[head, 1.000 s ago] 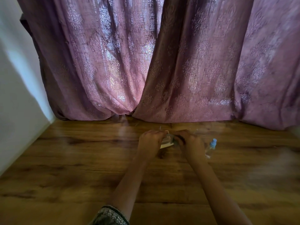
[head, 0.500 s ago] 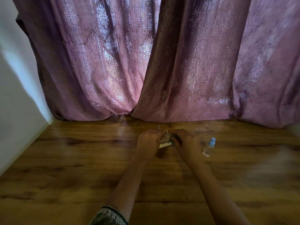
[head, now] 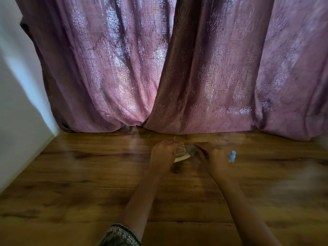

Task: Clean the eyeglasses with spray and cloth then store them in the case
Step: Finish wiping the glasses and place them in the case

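Both my hands meet at the far middle of the wooden surface. My left hand [head: 164, 153] is closed on the eyeglasses [head: 184, 145], whose thin frame shows between the hands. My right hand [head: 209, 154] is closed on a greyish cloth [head: 192, 150] pressed against the glasses. A pale, cream-coloured object [head: 181, 158], perhaps the case, lies on the surface just under the hands; it is too blurred to be sure. A small clear spray bottle with a blue cap [head: 232, 156] stands just right of my right hand.
Purple patterned curtains [head: 177, 68] hang down to the wooden surface [head: 88, 183] right behind the hands. A white wall [head: 19, 112] borders the left side. The image is blurred at the right.
The hands stay together on the glasses and cloth, with only small shifts of the fingers. The view has tilted slightly. The spray bottle has not moved.
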Demonstrator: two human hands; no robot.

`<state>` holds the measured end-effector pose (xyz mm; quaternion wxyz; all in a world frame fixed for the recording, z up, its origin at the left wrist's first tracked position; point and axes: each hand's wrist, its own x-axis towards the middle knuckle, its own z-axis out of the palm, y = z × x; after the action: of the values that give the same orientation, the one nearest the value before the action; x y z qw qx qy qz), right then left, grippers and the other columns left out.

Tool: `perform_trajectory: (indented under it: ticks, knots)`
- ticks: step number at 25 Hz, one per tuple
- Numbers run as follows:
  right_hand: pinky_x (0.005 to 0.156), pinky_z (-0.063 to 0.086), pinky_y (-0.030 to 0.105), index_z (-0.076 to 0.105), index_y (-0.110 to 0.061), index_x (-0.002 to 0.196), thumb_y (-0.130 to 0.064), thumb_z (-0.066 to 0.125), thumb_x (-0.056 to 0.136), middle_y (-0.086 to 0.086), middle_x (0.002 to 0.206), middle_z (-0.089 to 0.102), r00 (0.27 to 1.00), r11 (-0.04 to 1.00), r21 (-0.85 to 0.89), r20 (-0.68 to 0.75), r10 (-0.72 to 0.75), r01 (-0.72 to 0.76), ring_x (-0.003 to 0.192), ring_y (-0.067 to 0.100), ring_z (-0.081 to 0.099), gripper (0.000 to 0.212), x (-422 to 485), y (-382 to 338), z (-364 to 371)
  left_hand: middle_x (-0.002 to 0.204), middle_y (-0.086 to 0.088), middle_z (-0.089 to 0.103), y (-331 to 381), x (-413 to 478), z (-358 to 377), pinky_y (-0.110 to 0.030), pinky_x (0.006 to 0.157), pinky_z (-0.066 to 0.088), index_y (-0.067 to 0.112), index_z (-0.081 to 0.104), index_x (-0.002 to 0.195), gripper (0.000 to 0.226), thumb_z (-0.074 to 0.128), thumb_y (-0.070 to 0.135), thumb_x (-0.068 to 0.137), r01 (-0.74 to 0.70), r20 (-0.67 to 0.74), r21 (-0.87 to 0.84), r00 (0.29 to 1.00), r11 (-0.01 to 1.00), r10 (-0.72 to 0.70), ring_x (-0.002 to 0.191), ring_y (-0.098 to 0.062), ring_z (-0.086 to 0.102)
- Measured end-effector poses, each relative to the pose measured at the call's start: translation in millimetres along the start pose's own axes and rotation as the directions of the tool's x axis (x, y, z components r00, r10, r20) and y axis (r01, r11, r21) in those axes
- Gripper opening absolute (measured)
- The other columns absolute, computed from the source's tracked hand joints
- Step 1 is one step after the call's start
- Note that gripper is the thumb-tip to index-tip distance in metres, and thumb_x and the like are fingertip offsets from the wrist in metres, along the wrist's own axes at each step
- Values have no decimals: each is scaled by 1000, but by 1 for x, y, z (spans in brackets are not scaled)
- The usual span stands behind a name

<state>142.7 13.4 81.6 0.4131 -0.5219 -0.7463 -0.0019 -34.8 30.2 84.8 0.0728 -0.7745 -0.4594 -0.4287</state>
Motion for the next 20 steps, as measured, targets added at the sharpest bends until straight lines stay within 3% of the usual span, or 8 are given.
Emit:
perform_trajectory:
  ticks: [4,10,12,15,20]
  knots:
    - [66,47,18,71,-12,104,-5,61,78,6,90,74,999,999,-5,8,-54,54,72,17,68,29,3,-12,14,68,4,72,4,-2,-2,-16,46,45,19,75,80,30,46,22,71,-22,-16,24,1000,999,22,57,-14,65]
    - [68,53,28,71,-10,97,5,61,76,7,95,72,1000,1000,6,25,8,-9,79,17,66,28,-1,27,-19,69,3,72,0,-6,-6,-19,47,46,19,74,84,28,48,19,75,-4,-38,17,999,1000,5,58,-13,65]
    - [69,55,37,70,-10,96,10,61,74,7,99,70,999,999,-10,34,36,-35,83,23,66,30,2,35,-24,71,3,73,1,-7,-6,-19,48,46,18,74,85,26,49,17,76,-8,-43,-3,999,1000,7,59,-13,65]
    - [68,55,38,69,-10,100,5,62,77,9,96,70,998,999,-23,47,31,-30,79,25,66,28,2,21,-12,73,4,73,1,-5,-7,-19,50,47,18,74,85,19,59,12,74,2,-34,-20,999,1000,-3,62,-12,65]
    - [60,46,23,69,-13,104,-14,58,81,6,90,72,1000,998,-55,3,-31,31,69,20,67,25,-1,-14,15,72,4,73,3,-5,-2,-17,48,47,18,74,83,25,51,20,73,-20,-21,10,1000,1000,20,60,-13,66]
